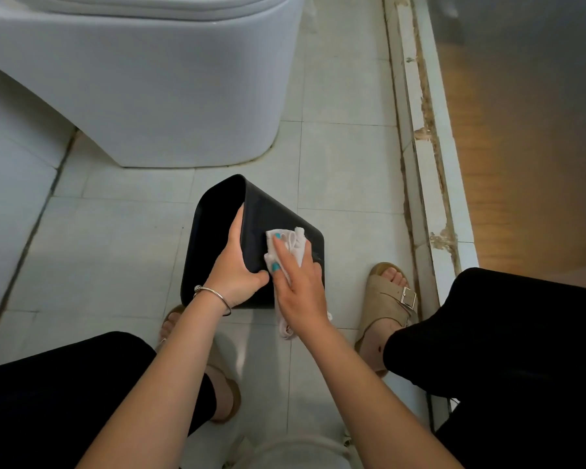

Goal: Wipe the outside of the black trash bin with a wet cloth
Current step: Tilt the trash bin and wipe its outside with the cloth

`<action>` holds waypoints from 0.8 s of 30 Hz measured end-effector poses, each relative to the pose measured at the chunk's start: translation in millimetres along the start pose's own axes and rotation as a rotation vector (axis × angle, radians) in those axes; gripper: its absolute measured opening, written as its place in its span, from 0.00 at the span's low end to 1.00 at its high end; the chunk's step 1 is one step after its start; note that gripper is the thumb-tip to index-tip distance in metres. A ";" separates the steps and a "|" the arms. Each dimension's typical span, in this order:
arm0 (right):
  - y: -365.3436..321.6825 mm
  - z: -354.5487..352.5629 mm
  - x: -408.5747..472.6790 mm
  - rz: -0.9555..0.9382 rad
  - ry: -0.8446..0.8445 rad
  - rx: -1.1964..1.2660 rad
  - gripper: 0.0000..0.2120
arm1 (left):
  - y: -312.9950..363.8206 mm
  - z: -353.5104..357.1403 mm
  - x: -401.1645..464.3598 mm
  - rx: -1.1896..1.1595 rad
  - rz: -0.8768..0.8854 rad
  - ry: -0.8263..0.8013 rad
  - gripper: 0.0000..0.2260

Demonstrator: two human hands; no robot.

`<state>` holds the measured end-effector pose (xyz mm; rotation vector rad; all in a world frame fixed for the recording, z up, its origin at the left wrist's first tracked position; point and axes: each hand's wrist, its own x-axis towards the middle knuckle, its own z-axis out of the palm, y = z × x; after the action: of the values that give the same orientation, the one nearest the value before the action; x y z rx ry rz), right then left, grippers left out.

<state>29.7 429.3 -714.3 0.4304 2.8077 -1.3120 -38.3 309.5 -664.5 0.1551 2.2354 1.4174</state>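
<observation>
The black trash bin (271, 211) is tipped on the tiled floor in front of me, its open mouth facing left and its outer side wall turned up. My left hand (239, 265) grips the bin's rim, fingers inside the opening and thumb on the outer wall. My right hand (298, 282) presses a white cloth (290, 240) flat against that outer wall with straight fingers. A tail of the cloth hangs below my right wrist.
A white toilet (170, 86) stands just behind the bin. A raised, worn threshold (423, 164) runs along the right, with wooden flooring beyond it. My sandalled feet and knees flank the bin on pale floor tiles (345, 164).
</observation>
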 end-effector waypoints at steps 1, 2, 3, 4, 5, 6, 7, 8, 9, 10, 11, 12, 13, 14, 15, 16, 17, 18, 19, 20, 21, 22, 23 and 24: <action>-2.2 -0.5 0.1 -0.040 -0.007 -0.003 0.25 | -0.7 -0.5 -1.0 -0.022 0.001 0.003 0.50; -1.9 -0.6 1.6 -0.066 -0.014 -0.003 0.25 | -1.7 -1.4 -1.8 -0.037 0.001 0.008 0.49; -1.0 -1.4 3.5 -0.083 -0.017 -0.002 0.26 | -3.4 -2.9 -2.0 -0.041 -0.005 0.014 0.49; 3.0 -0.8 6.4 -0.089 -0.017 -0.006 0.26 | -5.0 -4.6 -1.9 -0.038 -0.014 0.017 0.50; 7.3 -0.5 10.0 -0.079 -0.017 -0.010 0.27 | -6.4 -6.8 -1.8 -0.034 -0.022 0.021 0.50; 13.5 0.4 14.5 -0.045 -0.017 -0.006 0.27 | -7.6 -8.9 -2.0 -0.030 -0.029 0.029 0.50; 19.6 0.4 19.7 0.007 -0.018 0.004 0.26 | -8.5 -10.5 -2.5 -0.027 -0.034 0.038 0.50; 26.9 -0.4 25.2 0.073 -0.019 0.014 0.26 | -8.7 -11.1 -2.9 -0.024 -0.035 0.046 0.49; 33.8 -2.3 30.7 0.145 -0.024 0.020 0.25 | -8.4 -10.3 -3.0 -0.017 -0.033 0.048 0.49; 41.4 -4.8 35.9 0.220 -0.032 0.021 0.25 | -6.8 -8.1 -3.2 -0.002 -0.027 0.044 0.49; 48.1 -8.0 40.7 0.294 -0.042 0.024 0.24 | -5.1 -5.3 -2.6 0.022 -0.019 0.036 0.49; 54.0 -10.9 45.1 0.364 -0.053 0.029 0.23 | -3.6 -2.4 -1.4 0.048 -0.009 0.022 0.49; 57.9 -14.2 48.5 0.423 -0.063 0.034 0.23 | -3.0 -0.4 0.1 0.067 -0.001 0.009 0.50; 60.2 -16.3 51.4 0.463 -0.073 0.032 0.23 | -2.9 0.5 1.2 0.080 0.003 -0.001 0.50; 59.8 -17.8 53.3 0.487 -0.086 0.023 0.23 | -3.2 0.1 1.4 0.088 0.004 -0.001 0.50; 57.6 -17.8 54.3 0.498 -0.098 0.011 0.23 | -3.2 -1.1 1.4 0.092 0.001 0.006 0.50; 53.3 -17.4 54.3 0.492 -0.105 -0.006 0.23 | -3.7 -2.4 1.2 0.097 -0.005 0.016 0.50; 48.8 -16.3 52.9 0.472 -0.106 -0.021 0.24 | -3.8 -3.0 1.0 0.105 -0.009 0.023 0.50; 44.5 -15.3 51.0 0.434 -0.098 -0.029 0.24 | -3.3 -2.4 1.0 0.117 -0.009 0.026 0.50; 41.3 -14.0 49.8 0.384 -0.083 -0.034 0.24 | -2.2 -0.9 1.1 0.130 -0.010 0.022 0.50; 37.6 -14.3 49.1 0.329 -0.070 -0.029 0.24 | -0.8 0.8 1.4 0.138 -0.010 0.015 0.50; 34.1 -14.0 49.0 0.274 -0.061 -0.024 0.25 | 0.3 2.1 2.0 0.137 -0.011 0.006 0.51; 29.2 -13.7 49.0 0.211 -0.047 -0.019 0.25 | 0.3 2.6 2.8 0.131 -0.009 0.001 0.51; 23.6 -12.6 49.2 0.138 -0.036 -0.011 0.25 | -0.6 2.2 3.6 0.125 -0.010 0.000 0.51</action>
<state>-10.3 465.1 -730.1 0.5822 2.7001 -1.2636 -40.3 312.3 -667.0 0.1852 2.3216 1.2731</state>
